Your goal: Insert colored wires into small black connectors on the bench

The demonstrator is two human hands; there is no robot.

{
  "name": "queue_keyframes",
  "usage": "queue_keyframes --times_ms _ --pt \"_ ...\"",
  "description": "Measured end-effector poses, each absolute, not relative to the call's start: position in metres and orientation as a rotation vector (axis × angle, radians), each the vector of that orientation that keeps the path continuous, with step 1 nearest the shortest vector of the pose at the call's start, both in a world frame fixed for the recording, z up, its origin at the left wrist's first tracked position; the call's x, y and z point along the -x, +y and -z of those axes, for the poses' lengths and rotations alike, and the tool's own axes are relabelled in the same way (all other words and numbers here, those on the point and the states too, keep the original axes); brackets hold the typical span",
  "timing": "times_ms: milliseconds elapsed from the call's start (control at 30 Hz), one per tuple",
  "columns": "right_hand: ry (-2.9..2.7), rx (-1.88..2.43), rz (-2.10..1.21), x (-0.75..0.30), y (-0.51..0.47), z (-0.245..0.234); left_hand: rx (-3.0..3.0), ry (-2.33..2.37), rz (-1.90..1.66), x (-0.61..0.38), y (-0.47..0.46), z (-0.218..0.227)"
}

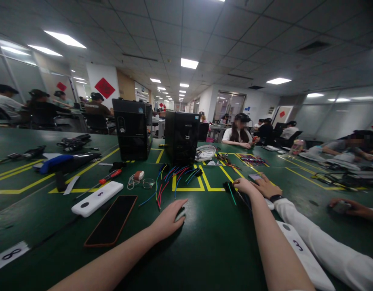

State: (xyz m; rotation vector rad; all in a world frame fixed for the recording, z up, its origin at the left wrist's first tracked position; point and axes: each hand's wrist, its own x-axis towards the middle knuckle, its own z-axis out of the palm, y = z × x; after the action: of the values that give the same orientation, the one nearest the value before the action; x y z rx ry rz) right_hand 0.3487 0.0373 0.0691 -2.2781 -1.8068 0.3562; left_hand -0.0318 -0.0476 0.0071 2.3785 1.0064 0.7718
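Note:
My left hand point(169, 218) rests on the green table with thumb and fingers apart, and no held object can be made out. Reaching further forward, my right hand point(246, 186) has its fingers closed at a black connector with wires point(229, 188); a green wire hangs from it. The exact grip is small and partly hidden. Ahead of my left hand lies a spread of loose blue, red and green wires point(165, 184). A co-worker's hand point(268, 188) with a dark wristband lies right beside my right hand, near a phone point(255, 176).
Two black computer cases point(131, 129) stand ahead, with a white basket point(206, 152) beside them. To my left are a dark phone point(112, 220), a white power bank point(97, 198), a red screwdriver point(110, 176) and glasses point(148, 183). Another white device point(298, 246) lies under the co-worker's sleeve.

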Motion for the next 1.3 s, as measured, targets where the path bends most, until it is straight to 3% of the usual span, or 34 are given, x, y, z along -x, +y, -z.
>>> queue_keyframes --times_ms 1167,1300 --pt "-1.817 2.324 -0.495 -0.329 0.023 -0.082 -2.375 1.031 -0.753 0.033 -0.048 -0.008" --pt "-1.821 2.263 -0.39 -0.324 0.02 -0.084 -2.38 1.022 -0.767 0.033 -0.047 -0.007"
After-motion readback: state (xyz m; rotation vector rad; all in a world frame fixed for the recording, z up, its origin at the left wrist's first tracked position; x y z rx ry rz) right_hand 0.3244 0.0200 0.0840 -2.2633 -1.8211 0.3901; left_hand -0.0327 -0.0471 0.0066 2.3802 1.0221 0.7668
